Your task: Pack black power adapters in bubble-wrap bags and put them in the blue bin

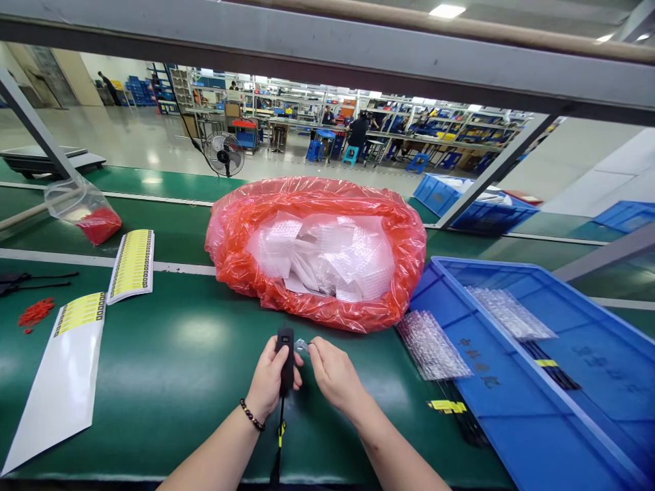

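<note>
My left hand (267, 383) is closed round a small black device (285, 358) with a black cable hanging down from it toward me. A yellow tag (281, 433) sits on that cable. My right hand (335, 375) pinches a tiny clear piece (301, 346) right beside the device's top. Both hands hover over the green bench (168, 368), just in front of a big red plastic bag (317, 249) full of bubble-wrap pouches.
A blue crate (552, 382) at right holds bubble-wrap pouches and black cables with yellow tags. More pouches (432, 344) lie by its edge. Yellow label sheets (134, 262) and small red parts (35, 312) lie at left. A fan and other workstations stand beyond.
</note>
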`<action>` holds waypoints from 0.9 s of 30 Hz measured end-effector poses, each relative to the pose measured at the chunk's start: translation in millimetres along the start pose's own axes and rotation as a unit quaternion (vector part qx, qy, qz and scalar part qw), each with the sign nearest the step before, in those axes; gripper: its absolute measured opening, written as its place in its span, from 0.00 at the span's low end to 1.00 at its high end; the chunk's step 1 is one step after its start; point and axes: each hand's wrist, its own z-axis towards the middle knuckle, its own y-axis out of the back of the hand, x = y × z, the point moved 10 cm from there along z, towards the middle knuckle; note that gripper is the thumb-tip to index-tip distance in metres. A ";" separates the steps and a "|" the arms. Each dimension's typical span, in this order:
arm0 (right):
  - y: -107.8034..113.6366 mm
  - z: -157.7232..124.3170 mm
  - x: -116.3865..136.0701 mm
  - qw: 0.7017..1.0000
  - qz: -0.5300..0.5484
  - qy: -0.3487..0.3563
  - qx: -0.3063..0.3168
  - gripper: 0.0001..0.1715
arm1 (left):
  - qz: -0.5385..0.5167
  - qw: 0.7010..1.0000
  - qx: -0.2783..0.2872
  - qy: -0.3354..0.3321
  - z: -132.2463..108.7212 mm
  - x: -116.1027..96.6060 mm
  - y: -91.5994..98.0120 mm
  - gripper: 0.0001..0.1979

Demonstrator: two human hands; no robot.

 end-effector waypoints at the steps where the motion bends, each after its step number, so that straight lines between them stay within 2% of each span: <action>1: -1.8 1.4 4.0 1.000 -0.005 0.010 -0.003 0.36 | 0.013 1.000 0.002 -0.006 -0.6 0.8 -0.2 0.19; 4: -5.9 4.3 14.1 0.999 -0.014 0.028 -0.005 0.38 | 0.048 0.998 0.007 -0.034 -1.2 1.4 -0.1 0.19; 9: -12.2 7.2 19.6 1.000 -0.016 0.022 0.011 0.39 | 0.115 0.992 0.011 -0.056 -2.5 0.6 -2.2 0.21; 14: -17.9 7.0 20.1 0.999 -0.015 0.016 0.024 0.40 | 0.183 0.975 -0.037 -0.124 -7.1 -17.0 3.0 0.18; 18: -19.0 6.6 18.6 1.000 -0.011 0.012 0.026 0.39 | 0.181 0.974 -0.044 -0.130 -8.2 -18.9 5.2 0.18; 23: -22.8 5.0 13.9 0.998 -0.004 -0.025 0.053 0.37 | 0.233 0.961 -0.038 -0.141 -9.7 -19.3 2.9 0.18; 27: -23.5 3.4 16.9 0.998 0.009 -0.026 0.063 0.38 | 0.246 0.959 -0.038 -0.136 -9.7 -18.4 2.2 0.19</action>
